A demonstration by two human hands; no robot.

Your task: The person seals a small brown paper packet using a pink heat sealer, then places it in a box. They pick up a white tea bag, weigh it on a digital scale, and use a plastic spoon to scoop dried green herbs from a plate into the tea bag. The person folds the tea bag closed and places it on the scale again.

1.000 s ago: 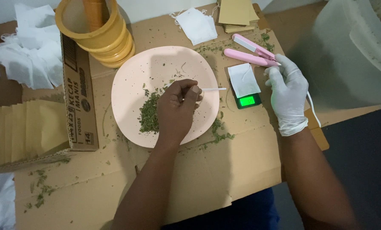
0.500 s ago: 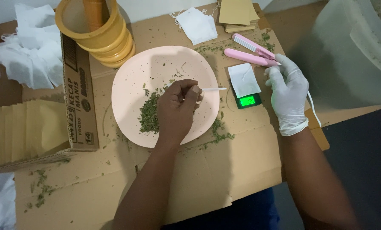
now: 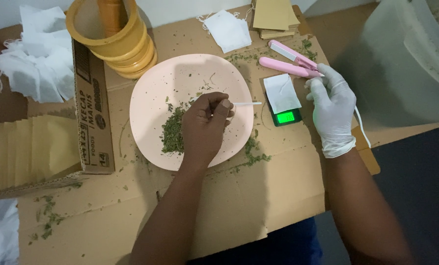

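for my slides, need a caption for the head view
Bare left hand over dried green herbs on a pink plate; gloved right hand beside a small scale.

Dried herbs [image 3: 173, 131] lie on the plate [image 3: 155, 88], left of the scale [image 3: 284, 117].

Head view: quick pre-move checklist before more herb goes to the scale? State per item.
1. Left hand has a grip on the thin white stick: ok.
2. Dried green herb heaped on the pink plate: ok.
3. White bag lying on the small scale: ok.
4. Scale display lit green: ok; whether it is zeroed: cannot tell.
5. Right hand, gloved, beside the scale and not on the bag: ok.
6. Herb kept on the plate: not ok, crumbs scattered on the cardboard.
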